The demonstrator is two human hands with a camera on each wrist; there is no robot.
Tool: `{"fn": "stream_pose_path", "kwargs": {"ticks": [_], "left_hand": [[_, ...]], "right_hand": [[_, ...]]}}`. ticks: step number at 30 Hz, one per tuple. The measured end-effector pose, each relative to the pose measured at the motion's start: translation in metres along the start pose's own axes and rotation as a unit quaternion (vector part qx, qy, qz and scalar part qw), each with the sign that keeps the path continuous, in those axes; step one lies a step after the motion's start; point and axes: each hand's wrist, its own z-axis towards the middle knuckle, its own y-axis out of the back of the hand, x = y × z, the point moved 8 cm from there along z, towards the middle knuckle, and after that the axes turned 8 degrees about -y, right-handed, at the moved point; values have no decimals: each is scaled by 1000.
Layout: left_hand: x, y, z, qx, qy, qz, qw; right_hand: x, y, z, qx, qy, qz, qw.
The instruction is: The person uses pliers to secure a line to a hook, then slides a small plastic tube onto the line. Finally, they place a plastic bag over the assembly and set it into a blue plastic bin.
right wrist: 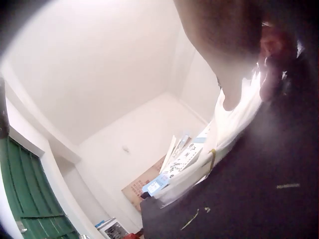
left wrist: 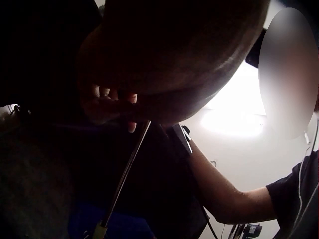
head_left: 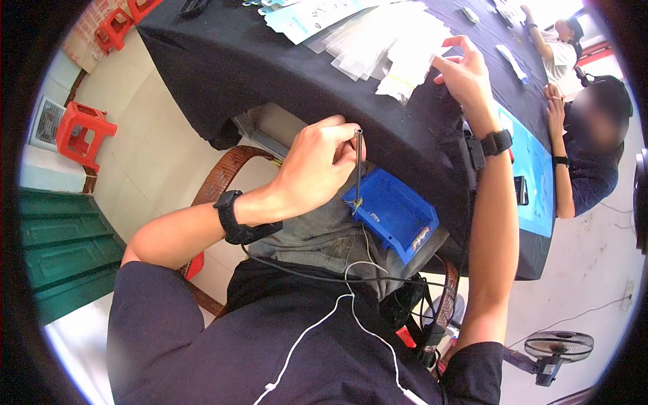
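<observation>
Fig.: worker seated at a worktop (head_left: 270, 74) w/ black cloth, seen from the head cam. L hand (head_left: 314, 165) is closed around a slim metal rod (head_left: 359, 162), gripped near its upper end; the rod stands near upright, w/ a yellowish piece (head_left: 358, 204) at its lower end. In the L wrist view, rod & yellowish piece run down obliquely below the fingers. Rod's lower end is at the near rim of a blue bin (head_left: 388, 209), which sits by the worktop's edge, below hand level; contact btw. rod & bin can't be told. A small red-and-white label (head_left: 420, 237) shows at the bin's end.

R hand (head_left: 466, 77) is at the edge of a fanned pile of clear/white plastic sleeves (head_left: 405, 54), fingers bent & spread; R wrist view shows the thumb against the sleeves, but whether this grip pinches one can't be told. A yellow band (head_left: 403, 81) crosses the pile near its R-hand end; blue-and-white printed cards (head_left: 307, 20) lie beside it.

Both wrists carry black straps. Across, at R: a blue mat (head_left: 533, 175) & a person in dark shirt and cap (head_left: 594, 148). Bkgd.: red stool (head_left: 84, 135), green door (head_left: 64, 250), fan (head_left: 557, 347).
</observation>
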Motion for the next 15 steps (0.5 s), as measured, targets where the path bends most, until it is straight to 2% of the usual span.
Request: {"fn": "stream_pose_path", "kwargs": {"ticks": [7,10,11,13,15], "left_hand": [[-2,2,1,-9,-27,14,999],[0,1,1,-7,-21,22,1000],[0,1,1,-6,-20,21,1000],[0,1,1,-10,-28,20,999],[0,2,1,-14,-31,20,999]], "right_hand": [[-15,9,-2,23,-55,122,991],[-7,25,-7,-34,-37,7,999],[-9,27,-7,-33,-39,6,999],[-1,31,-7,-47,3,-119,992],[0,37,-7,-66,29,-142,987]]}}
